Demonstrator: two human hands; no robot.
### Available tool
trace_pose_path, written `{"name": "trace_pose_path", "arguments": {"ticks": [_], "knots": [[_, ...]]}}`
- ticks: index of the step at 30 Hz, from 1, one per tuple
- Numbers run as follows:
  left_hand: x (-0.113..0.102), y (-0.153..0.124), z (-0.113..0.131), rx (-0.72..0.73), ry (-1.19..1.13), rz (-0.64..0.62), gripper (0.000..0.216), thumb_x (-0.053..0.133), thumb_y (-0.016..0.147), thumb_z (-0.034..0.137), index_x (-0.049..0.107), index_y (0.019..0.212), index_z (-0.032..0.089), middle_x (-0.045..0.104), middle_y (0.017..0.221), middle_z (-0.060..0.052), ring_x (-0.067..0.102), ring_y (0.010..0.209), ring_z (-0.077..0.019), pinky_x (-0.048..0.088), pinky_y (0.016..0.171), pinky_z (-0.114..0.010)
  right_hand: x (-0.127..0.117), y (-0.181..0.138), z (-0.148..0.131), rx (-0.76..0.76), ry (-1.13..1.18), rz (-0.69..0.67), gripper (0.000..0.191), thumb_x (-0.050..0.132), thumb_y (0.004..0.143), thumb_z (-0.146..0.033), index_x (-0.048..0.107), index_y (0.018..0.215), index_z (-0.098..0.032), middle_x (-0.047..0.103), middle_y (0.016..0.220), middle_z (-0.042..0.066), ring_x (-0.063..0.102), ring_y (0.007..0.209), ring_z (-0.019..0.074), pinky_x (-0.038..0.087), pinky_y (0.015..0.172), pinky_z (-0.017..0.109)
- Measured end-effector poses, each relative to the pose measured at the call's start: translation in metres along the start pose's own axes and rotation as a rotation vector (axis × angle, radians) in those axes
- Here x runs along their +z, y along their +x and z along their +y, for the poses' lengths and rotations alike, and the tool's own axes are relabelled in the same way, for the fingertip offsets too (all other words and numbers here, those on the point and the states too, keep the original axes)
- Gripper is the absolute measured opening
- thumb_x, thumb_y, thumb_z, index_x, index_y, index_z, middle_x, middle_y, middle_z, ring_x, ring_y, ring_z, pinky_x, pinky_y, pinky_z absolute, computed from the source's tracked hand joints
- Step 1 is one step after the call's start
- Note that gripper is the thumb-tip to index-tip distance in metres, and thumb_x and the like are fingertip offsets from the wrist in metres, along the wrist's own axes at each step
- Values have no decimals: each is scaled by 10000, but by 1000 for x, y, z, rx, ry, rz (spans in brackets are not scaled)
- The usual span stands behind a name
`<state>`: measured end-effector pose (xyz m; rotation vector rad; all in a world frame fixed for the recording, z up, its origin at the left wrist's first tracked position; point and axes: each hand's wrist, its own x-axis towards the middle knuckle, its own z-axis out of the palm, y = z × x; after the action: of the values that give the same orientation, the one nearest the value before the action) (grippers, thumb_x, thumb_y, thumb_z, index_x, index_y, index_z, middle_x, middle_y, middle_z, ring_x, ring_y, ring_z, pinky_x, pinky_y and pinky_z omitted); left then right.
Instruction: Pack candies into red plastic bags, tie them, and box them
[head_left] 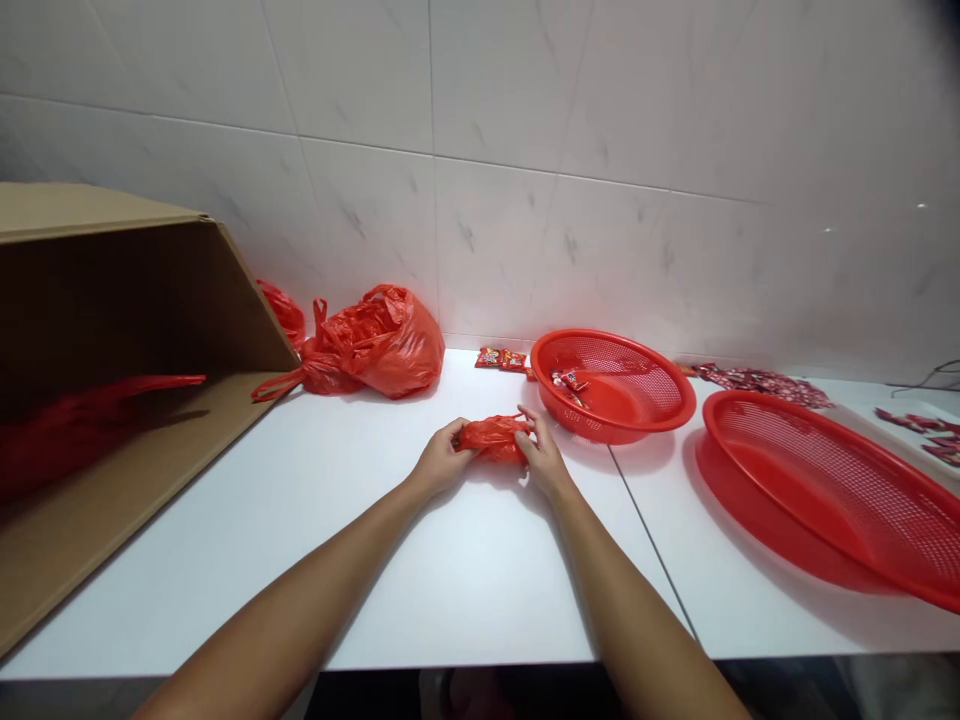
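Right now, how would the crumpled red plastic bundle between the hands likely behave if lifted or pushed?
The red bundle would probably flex, since its plastic looks thin and wrinkled. Its irregular outline makes free rolling unlikely. It may be light, being small, though its contents are hard to see.

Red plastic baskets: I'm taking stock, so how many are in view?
2. One basket stands beyond and right of the right hand, near the tiled wall; the other basket is at far right, cut off by the picture's edge. More may hide in the cardboard box.
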<state>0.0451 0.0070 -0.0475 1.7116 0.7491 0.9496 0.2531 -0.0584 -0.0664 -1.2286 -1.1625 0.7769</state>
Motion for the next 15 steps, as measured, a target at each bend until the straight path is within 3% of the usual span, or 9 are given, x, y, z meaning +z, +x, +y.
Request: {"name": "trace_pose_path", "arguments": {"ticks": [2,5,8,12,15], "knots": [[-1,2,6,-18,-63,-21,217,757,806,322,687,949,175,747,958,-60,693,905,-233,537,836,-350,1,-4,-8,-31,-16,-61,711,794,799,-473,565,1437,-256,678,1329,122,690,1126,278,586,869,358],[-6,8,9,-103,-196,8,258,808,803,388,709,896,169,763,928,-85,702,880,-259,558,861,-413,0,-5,-14,62,-89,-75,621,861,712,-427,676,1264,-212,754,1139,113,715,911,268,582,710,344],[-15,15,4,-206,-418,163,366,846,788,477,724,907,153,775,932,-124,725,905,-278,570,924,-464,-5,-2,-11,82,-117,62,426,815,712,-392,714,1061,-170,750,901,75,662,715,226,529,606,323],[-32,28,-8,-219,-510,361,463,832,766,523,686,1022,167,771,1002,-114,736,938,-256,594,908,-462,-14,4,-2,33,-114,213,281,737,720,-351,660,935,-186,713,888,48,633,720,192,508,630,297],[-46,33,-13,-185,-471,486,448,793,767,526,663,1030,187,750,1009,-93,727,923,-244,597,870,-445,-18,5,1,19,-117,250,309,767,690,-359,589,895,-211,677,910,25,611,722,167,518,667,295]]}}
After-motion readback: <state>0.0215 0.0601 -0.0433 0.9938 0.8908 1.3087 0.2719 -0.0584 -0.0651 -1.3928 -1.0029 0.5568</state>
